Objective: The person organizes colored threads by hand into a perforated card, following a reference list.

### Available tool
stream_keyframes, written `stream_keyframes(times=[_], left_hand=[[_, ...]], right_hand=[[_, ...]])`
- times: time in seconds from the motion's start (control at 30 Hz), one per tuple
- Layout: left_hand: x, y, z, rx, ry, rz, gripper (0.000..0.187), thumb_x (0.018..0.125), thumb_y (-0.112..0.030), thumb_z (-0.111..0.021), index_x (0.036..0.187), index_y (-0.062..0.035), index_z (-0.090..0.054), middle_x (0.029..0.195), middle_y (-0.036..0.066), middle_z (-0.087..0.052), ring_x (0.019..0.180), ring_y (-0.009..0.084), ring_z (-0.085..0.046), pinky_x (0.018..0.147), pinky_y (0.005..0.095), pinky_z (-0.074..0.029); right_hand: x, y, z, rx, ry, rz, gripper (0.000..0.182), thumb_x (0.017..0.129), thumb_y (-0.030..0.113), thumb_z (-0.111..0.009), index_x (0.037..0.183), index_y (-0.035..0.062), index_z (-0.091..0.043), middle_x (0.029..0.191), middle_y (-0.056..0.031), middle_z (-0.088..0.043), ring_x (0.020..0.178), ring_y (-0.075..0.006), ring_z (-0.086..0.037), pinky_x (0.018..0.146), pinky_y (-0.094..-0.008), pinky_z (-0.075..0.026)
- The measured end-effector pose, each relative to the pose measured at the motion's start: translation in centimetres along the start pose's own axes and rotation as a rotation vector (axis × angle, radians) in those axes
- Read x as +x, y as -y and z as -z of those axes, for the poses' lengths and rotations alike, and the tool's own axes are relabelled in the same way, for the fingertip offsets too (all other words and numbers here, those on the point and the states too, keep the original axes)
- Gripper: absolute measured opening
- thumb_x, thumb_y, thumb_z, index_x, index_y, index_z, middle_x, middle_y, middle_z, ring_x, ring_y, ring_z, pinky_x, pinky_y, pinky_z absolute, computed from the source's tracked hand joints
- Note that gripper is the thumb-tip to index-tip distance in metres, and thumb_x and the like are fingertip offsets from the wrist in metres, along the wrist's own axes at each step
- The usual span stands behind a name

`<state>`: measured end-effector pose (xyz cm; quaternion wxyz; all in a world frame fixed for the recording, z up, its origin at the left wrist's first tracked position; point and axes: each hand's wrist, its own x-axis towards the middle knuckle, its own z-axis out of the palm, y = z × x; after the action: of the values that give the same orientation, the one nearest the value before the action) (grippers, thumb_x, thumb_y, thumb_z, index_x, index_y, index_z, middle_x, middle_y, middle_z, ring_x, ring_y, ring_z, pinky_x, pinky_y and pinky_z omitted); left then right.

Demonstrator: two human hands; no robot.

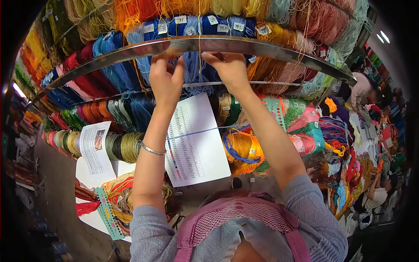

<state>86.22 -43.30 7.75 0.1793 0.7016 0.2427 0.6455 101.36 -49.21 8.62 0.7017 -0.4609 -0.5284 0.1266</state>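
Light-blue thread skeins (192, 66) hang behind a curved metal rail (262, 47), between the two hands. Left hand (166, 82): fingers bent, thumb apart from them, fingertips partly hidden at the rail. Right hand (231, 73): fingers curled, tips just beside a thin yellowish strand (200, 27) crossing the rail. Grip of either hand cannot be determined. A printed sheet (200, 153) lies below, crossed by a blue cord (194, 133).

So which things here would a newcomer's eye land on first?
Probably the banked skeins of bright thread filling the upper view, crossed by a shiny metal strip. The left hand and right hand are raised at that strip. Below, a large white printed sheet stands out between the forearms.
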Motion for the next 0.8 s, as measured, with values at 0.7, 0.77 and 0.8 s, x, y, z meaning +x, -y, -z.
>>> stream_keyframes(times=[0.7,0.77,0.8], left_hand=[[1.0,-0.4,-1.0,-0.453,0.244,0.489,0.018,0.086,-0.017,-0.067,0.095,-0.0014,-0.070,0.062,-0.006,-0.051,0.057,0.0031,-0.042,0.051,0.0197,-0.030],[0.4,0.8,-0.9,-0.129,0.117,0.190,0.018,0.088,-0.016,-0.065,0.096,-0.0010,-0.068,0.064,-0.005,-0.054,0.058,0.0038,-0.045,0.052,0.0205,-0.033],[0.2,1.3,-1.0,0.191,-0.009,-0.109,0.017,0.089,-0.015,-0.063,0.097,-0.0007,-0.067,0.066,-0.004,-0.056,0.059,0.0046,-0.049,0.053,0.0212,-0.036]], right_hand=[[0.0,1.7,1.7,0.490,0.100,-0.229,0.013,0.083,-0.002,-0.064,0.095,0.0011,-0.068,0.092,-0.0056,-0.069,0.084,-0.0139,-0.063,0.080,-0.0281,-0.051],[0.4,2.4,1.5,0.582,0.106,-0.360,0.013,0.082,-0.003,-0.063,0.093,0.0016,-0.068,0.090,-0.0045,-0.068,0.081,-0.0140,-0.063,0.078,-0.0293,-0.052],[0.6,2.6,1.2,0.580,0.074,-0.375,0.011,0.082,-0.002,-0.062,0.091,0.0018,-0.068,0.089,-0.0039,-0.067,0.080,-0.0136,-0.062,0.077,-0.0286,-0.051]])
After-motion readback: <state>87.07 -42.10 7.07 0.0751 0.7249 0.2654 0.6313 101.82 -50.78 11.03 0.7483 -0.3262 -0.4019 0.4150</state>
